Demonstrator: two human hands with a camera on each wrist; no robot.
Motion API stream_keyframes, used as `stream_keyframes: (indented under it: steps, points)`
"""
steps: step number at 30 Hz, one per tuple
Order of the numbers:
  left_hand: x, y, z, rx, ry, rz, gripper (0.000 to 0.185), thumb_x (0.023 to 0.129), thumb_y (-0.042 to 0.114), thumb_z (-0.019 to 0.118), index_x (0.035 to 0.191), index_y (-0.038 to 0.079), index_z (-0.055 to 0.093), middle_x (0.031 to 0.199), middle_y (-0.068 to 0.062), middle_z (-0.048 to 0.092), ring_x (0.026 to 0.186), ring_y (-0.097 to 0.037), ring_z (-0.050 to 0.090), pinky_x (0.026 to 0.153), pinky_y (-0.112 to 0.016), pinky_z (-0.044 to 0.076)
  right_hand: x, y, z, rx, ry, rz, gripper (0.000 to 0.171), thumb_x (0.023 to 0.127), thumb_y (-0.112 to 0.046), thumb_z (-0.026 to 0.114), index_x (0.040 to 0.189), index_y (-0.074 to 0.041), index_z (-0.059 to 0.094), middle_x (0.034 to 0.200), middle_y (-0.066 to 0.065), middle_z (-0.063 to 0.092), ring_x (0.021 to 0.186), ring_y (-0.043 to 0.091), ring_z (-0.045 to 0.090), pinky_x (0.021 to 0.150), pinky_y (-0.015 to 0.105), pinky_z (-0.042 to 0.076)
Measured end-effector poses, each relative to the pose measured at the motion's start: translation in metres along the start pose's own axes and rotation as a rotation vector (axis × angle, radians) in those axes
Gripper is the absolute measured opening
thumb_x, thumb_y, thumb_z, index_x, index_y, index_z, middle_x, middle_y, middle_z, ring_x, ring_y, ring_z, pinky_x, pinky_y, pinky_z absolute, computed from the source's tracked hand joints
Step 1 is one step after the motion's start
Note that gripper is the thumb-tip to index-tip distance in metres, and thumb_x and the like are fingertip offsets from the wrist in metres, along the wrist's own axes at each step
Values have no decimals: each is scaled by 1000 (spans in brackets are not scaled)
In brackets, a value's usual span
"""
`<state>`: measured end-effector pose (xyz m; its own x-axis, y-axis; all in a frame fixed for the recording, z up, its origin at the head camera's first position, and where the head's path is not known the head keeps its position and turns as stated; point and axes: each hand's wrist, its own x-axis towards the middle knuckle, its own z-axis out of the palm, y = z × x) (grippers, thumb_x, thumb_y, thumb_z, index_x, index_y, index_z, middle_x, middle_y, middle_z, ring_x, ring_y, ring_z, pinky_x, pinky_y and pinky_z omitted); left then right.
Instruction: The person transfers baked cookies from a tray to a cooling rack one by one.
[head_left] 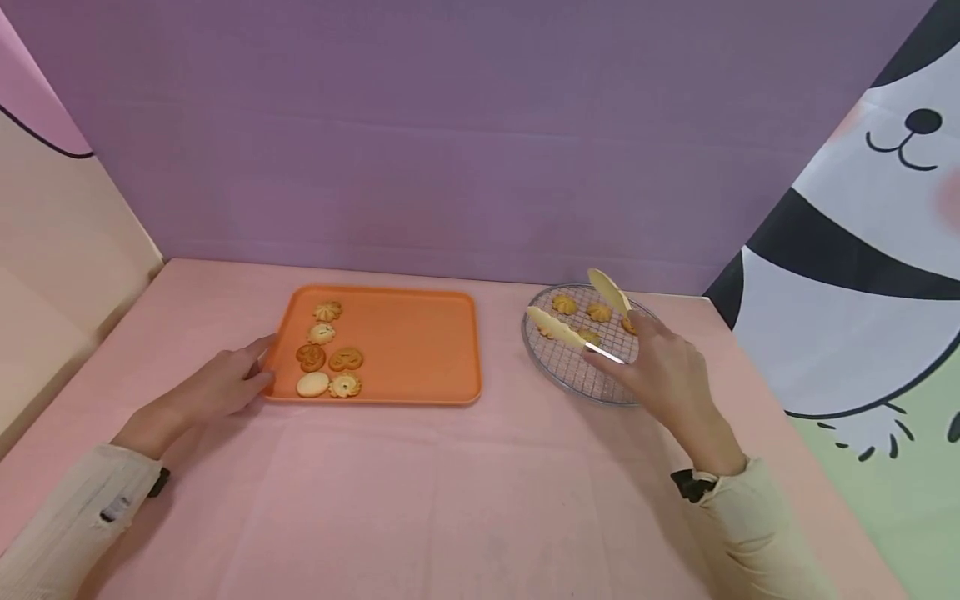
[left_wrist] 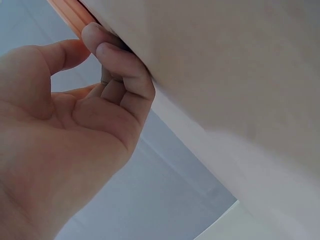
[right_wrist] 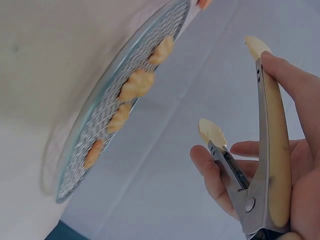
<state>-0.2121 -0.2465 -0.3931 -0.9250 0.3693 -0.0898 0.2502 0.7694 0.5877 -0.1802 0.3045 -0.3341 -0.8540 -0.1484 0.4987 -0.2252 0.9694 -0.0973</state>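
My left hand (head_left: 213, 379) holds the left rim of an orange tray (head_left: 420, 350), thumb and fingertips at its edge. Several cookies lie in the tray's left part, among them a smooth oval cookie (head_left: 312, 384) and a pretzel-shaped cookie (head_left: 347, 359). In my right hand (head_left: 670, 367) is a pair of tongs (right_wrist: 272, 150) with metal arms and cream tips. The tips stand spread apart above a round wire rack (head_left: 577, 379), nothing between them. Several golden ridged cookies rest on the rack, such as one cookie (head_left: 564, 304) near its back; the tongs and hand partly cover others.
A pink cloth (head_left: 450, 500) covers the table. Behind it rises a purple backdrop (head_left: 450, 150), and a panda print (head_left: 862, 275) covers the right side. The tray stands left of the rack, with a gap of pink cloth between them.
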Motion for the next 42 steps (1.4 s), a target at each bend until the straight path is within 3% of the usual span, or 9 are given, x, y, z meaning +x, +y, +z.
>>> stream_keyframes:
  steps: [2,6,13,27,33,39,42]
  points:
    - [1,0,1,7,3,0,65,101,11,52,152,-12,19,74,-5,55,60,-16,50,55,-30,42,-1,-6,-1,0,2,-12,79,76,-54,80,125,4,60,108,26,68,70,37,64,51,50,48]
    - [2,1,2,14,10,8,65,101,11,52,152,-13,20,75,-5,55,61,-16,50,57,-31,42,-3,-15,-1,2,19,-60,80,74,-54,81,125,4,60,115,28,65,74,39,65,50,51,50]
    - [-1,1,-1,7,19,30,63,100,9,52,151,-13,22,71,-3,54,57,-14,49,53,-29,42,-2,-34,7,22,98,-165,80,69,-55,83,119,4,64,106,25,68,76,40,67,54,51,52]
    - [-1,0,-1,4,15,21,63,100,10,51,151,-13,22,72,-4,53,58,-15,49,54,-30,41,2,-81,25,68,48,-256,85,72,-62,79,128,0,63,121,27,64,92,45,68,69,55,56]
    - [-1,1,-1,-7,1,7,64,101,11,52,151,-12,21,75,-5,54,60,-16,50,55,-30,42,5,-100,29,65,41,-324,87,74,-63,77,131,1,60,116,21,67,82,38,69,66,49,56]
    - [-1,1,-2,-4,2,5,64,101,12,53,152,-11,21,75,-5,55,60,-15,50,55,-30,43,9,-117,30,144,-23,-331,93,77,-59,78,147,-7,44,113,15,68,84,35,68,65,48,55]
    - [0,0,-2,-5,-1,3,64,101,11,53,152,-12,21,76,-5,55,60,-15,51,55,-30,43,9,-124,31,142,-33,-352,95,77,-58,77,149,-8,41,109,12,68,77,30,66,64,44,54]
